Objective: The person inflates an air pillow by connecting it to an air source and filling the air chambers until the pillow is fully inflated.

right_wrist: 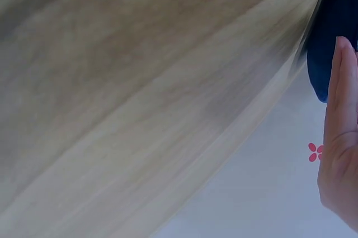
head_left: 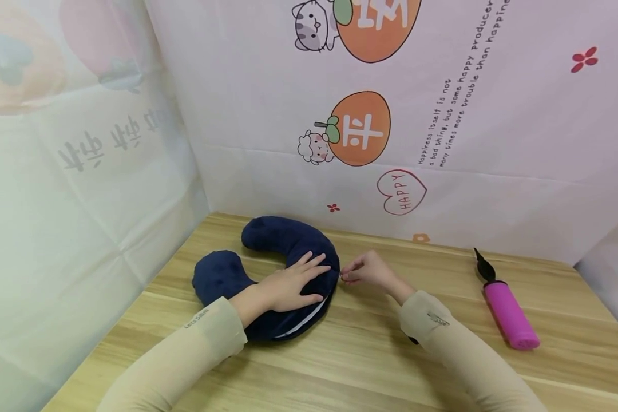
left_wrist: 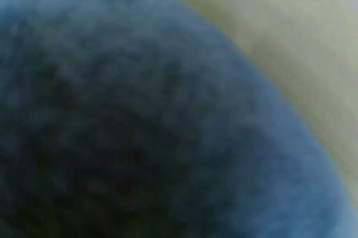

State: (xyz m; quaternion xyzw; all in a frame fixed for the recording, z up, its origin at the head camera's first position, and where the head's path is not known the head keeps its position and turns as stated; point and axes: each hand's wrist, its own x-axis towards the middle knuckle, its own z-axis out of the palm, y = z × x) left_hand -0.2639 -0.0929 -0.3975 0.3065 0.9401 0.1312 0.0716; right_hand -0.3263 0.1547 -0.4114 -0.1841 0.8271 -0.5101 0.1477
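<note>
A dark navy U-shaped neck pillow (head_left: 283,232) lies on the table, its opening toward the left. My left hand (head_left: 290,285) rests spread on top of its curve, fingers straight. Along the outer edge a zipper gap (head_left: 304,319) shows a white strip. There my right hand (head_left: 368,270) pinches what looks like the small zipper pull (head_left: 342,276), thumb against fingers. Blurred navy pillow fabric (left_wrist: 168,109) fills most of the left wrist view. In the right wrist view, the fingers of that hand (right_wrist: 342,132) reach to the pillow's edge (right_wrist: 321,67); their tips are partly cut off.
A magenta hand pump (head_left: 511,315) with a black nozzle lies on the right of the wooden table (head_left: 350,366). Some small black thing (head_left: 414,340) peeks out beneath the right sleeve. Printed white cloth (head_left: 257,114) hangs behind and at the left.
</note>
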